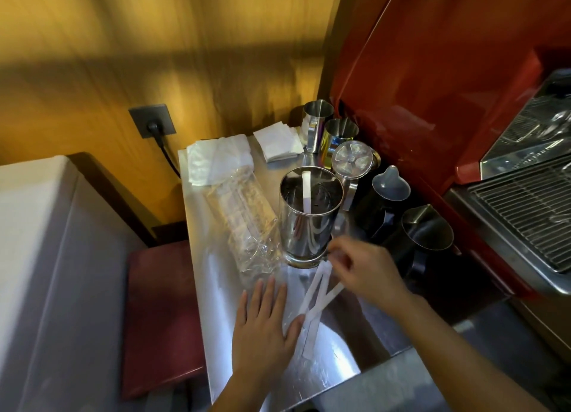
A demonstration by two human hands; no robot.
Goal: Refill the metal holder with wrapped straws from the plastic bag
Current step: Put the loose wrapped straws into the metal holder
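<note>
— Nearest first: what is the left hand doing?

— It lies flat, fingers spread, pressing down the near end of the plastic bag on the steel table. It grips nothing — it only pins. If that palm lifts or slides, I'd expect the slick film to skate on the metal and drag the loose straws along.

— And the right hand?

— Pinched on the upper ends of a few wrapped straws, which fan out below it in a crossed bundle; their lower ends reach down beside the left thumb. The splay is the risk — one could slip from the pinch as they are lifted, or catch on the rim going in.

— Where do they go?

— The metal holder stands just beyond the right hand, with the bag lying along its left side. It looks nearly empty — a single wrapped straw leans inside.

— Anything behind to worry about?

— Dark jugs and a lidded pitcher crowd the holder's right side. A wide swing of the elbow could knock them, and a light, tall holder might tip if nudged at the rim.
</note>
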